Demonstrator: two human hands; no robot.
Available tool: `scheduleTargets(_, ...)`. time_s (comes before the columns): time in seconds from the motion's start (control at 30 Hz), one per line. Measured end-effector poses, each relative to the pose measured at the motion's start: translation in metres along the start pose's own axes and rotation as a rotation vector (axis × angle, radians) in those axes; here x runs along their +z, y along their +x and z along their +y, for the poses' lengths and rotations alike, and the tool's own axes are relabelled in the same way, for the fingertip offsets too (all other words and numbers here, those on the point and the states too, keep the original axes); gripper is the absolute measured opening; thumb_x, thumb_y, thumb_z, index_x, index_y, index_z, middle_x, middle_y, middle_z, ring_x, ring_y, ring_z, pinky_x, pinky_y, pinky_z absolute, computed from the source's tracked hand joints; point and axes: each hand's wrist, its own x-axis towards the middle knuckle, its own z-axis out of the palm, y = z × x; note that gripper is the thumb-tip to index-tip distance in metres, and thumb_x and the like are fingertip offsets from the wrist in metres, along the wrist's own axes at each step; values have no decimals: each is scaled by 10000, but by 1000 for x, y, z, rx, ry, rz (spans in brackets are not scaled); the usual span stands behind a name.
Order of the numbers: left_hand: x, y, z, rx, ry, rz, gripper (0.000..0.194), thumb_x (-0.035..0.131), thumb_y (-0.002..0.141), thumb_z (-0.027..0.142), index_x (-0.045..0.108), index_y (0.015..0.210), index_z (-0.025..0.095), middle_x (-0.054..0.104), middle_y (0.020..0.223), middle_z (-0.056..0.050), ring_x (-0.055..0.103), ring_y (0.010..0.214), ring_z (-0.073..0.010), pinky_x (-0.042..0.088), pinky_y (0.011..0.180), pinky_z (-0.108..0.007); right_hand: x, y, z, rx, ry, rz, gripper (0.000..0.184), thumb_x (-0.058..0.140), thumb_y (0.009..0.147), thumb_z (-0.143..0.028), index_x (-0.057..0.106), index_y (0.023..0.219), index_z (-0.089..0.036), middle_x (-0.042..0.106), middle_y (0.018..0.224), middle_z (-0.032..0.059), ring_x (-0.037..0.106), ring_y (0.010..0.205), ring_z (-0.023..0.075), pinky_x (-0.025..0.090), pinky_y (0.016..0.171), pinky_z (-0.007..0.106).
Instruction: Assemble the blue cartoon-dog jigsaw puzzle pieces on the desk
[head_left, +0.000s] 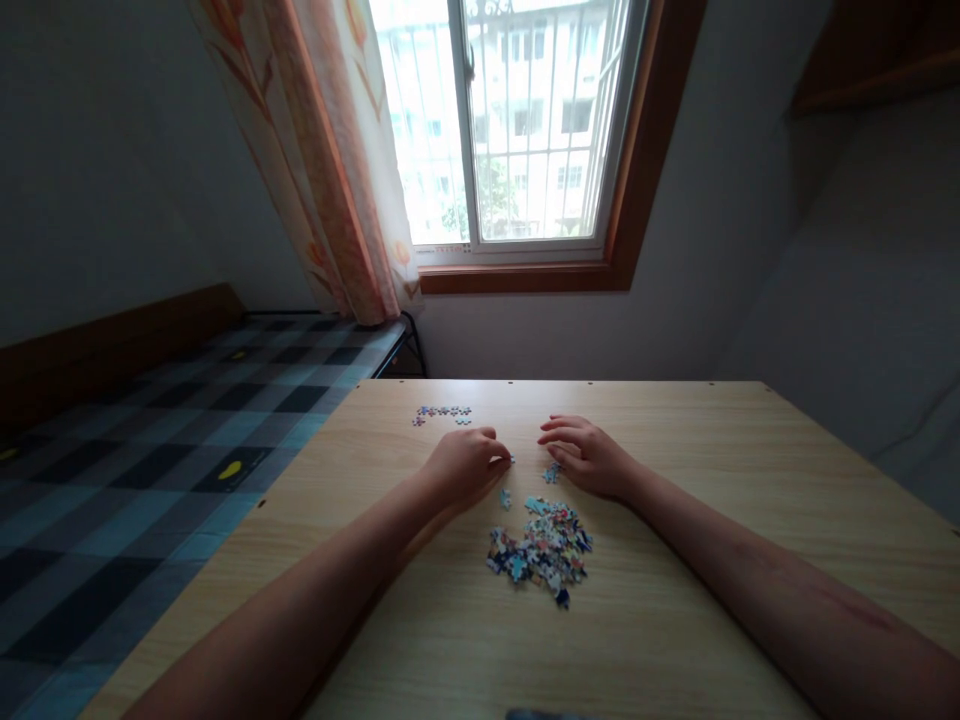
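Observation:
My left hand (466, 462) is closed in a pinch on a small light-blue jigsaw piece (512, 459), which barely shows at the fingertips. Across from it, my right hand (589, 453) rests with fingers spread, and a few joined or touching blue pieces (552, 473) lie under its thumb side. One loose blue piece (505, 498) sits between the hands and the pile. Closer to me is a mixed pile of jigsaw pieces (544, 545), several colours together. Beyond my left hand, a partly joined strip of pieces (444, 411) lies near the far edge.
The pale wooden table (675, 600) ends at a far edge before the wall. To the left stands a bed (187, 450) with a checked cover. A curtain (322, 150) hangs beside the barred window (540, 130). A dark object (547, 714) pokes in at the bottom edge.

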Motion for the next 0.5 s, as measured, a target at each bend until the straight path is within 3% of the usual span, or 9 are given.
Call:
scheduleTargets(0.13, -15, 0, -14, -148, 128, -85, 252, 541, 902, 272, 791, 928, 258, 728, 965, -65, 660, 820, -201, 472, 752, -299, 0, 0, 1, 16, 19, -4, 208, 581, 909, -228, 760, 1014, -226, 719, 1172, 109, 614, 1199, 278, 466, 1061, 520)
scheduleTargets(0.33, -39, -9, -27, -304, 209, -183, 163, 615, 758, 129, 770, 790, 169, 738, 880, -132, 669, 815, -244, 480, 712, -304, -1, 1, 1, 31, 58, 11, 195, 593, 910, -250, 766, 997, -232, 725, 1157, 107, 629, 1178, 275, 467, 1061, 518)
scheduleTargets(0.5, -39, -18, -25, -363, 248, -190, 212, 549, 851, 210, 745, 814, 137, 718, 925, -169, 669, 831, -252, 493, 724, -321, 1, 1, 2, 28, 61, 13, 187, 600, 913, -263, 770, 988, -237, 723, 1161, 104, 630, 1174, 274, 471, 1055, 511)
